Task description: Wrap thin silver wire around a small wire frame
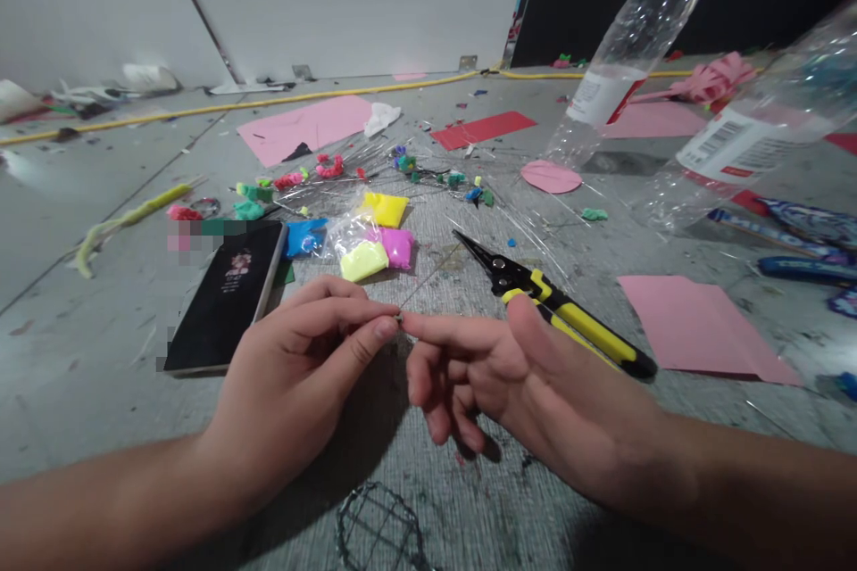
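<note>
My left hand (295,366) pinches the end of a thin wire (432,272) between thumb and forefinger; the wire slants up and away to the right. A tiny lump, too small to name, shows at the pinched end. The outstretched forefinger of my right hand (536,384) touches that end from the right. Its thumb stands apart and the other fingers curl loosely around nothing. Behind the right hand lie black-and-yellow pliers (562,312). Nearer to me, a round dark wire mesh piece (379,526) rests on the grey surface.
Left of centre lies a black phone-like slab (228,294). Beyond my hands are clay packets (365,259), wires with coloured clay bits (328,168) and pink paper (308,127). Two plastic bottles (603,94) stand at right, near a pink sheet (703,330). A yellow cord (268,102) crosses the back.
</note>
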`<action>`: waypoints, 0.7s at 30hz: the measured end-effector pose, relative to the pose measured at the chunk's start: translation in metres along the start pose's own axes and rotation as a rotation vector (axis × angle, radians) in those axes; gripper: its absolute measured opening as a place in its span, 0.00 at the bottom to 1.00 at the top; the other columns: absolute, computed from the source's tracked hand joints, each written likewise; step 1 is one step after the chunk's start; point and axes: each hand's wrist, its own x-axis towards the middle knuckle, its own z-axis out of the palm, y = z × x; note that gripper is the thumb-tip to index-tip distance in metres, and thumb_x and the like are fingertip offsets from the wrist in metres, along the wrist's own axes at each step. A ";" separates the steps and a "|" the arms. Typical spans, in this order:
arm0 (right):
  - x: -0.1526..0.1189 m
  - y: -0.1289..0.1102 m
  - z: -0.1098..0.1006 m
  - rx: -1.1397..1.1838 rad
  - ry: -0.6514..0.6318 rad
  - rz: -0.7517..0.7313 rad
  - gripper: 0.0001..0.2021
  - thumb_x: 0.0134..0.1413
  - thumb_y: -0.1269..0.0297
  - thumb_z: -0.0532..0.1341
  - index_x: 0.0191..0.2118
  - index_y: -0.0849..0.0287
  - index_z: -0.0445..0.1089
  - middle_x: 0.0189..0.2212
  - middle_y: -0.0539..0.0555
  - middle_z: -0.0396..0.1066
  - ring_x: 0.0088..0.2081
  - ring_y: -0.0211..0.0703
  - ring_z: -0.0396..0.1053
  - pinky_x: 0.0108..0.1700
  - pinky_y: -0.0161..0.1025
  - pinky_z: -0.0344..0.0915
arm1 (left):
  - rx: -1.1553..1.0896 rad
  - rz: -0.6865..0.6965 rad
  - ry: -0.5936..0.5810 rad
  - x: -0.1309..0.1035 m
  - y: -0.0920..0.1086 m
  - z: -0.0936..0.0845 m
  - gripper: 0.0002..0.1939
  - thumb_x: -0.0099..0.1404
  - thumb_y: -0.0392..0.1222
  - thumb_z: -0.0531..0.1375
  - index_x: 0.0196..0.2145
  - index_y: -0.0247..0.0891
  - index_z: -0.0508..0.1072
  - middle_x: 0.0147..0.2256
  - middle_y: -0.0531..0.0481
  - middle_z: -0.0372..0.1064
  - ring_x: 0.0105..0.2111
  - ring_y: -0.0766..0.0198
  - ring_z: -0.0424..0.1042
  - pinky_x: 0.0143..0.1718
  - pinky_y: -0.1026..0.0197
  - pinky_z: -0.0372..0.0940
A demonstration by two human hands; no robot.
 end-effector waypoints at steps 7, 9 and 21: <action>0.001 -0.002 0.002 0.022 0.005 0.003 0.46 0.63 0.23 0.52 0.61 0.63 0.74 0.40 0.56 0.68 0.34 0.41 0.67 0.29 0.35 0.59 | 0.049 0.050 0.008 0.000 0.001 0.001 0.09 0.68 0.37 0.66 0.35 0.50 0.86 0.34 0.58 0.77 0.34 0.69 0.77 0.36 0.69 0.70; 0.001 -0.001 0.003 0.019 0.001 0.004 0.45 0.63 0.23 0.51 0.61 0.63 0.74 0.40 0.56 0.68 0.34 0.41 0.67 0.30 0.35 0.59 | 0.053 0.063 0.016 0.000 0.001 0.001 0.09 0.67 0.36 0.67 0.36 0.50 0.85 0.34 0.58 0.76 0.34 0.69 0.77 0.36 0.69 0.70; -0.012 0.005 0.003 -0.230 -0.067 -0.120 0.32 0.73 0.34 0.51 0.55 0.58 0.75 0.42 0.55 0.67 0.38 0.42 0.65 0.36 0.39 0.61 | 0.039 0.073 0.041 0.001 0.003 0.001 0.08 0.65 0.35 0.67 0.34 0.48 0.85 0.32 0.56 0.76 0.33 0.68 0.77 0.33 0.69 0.72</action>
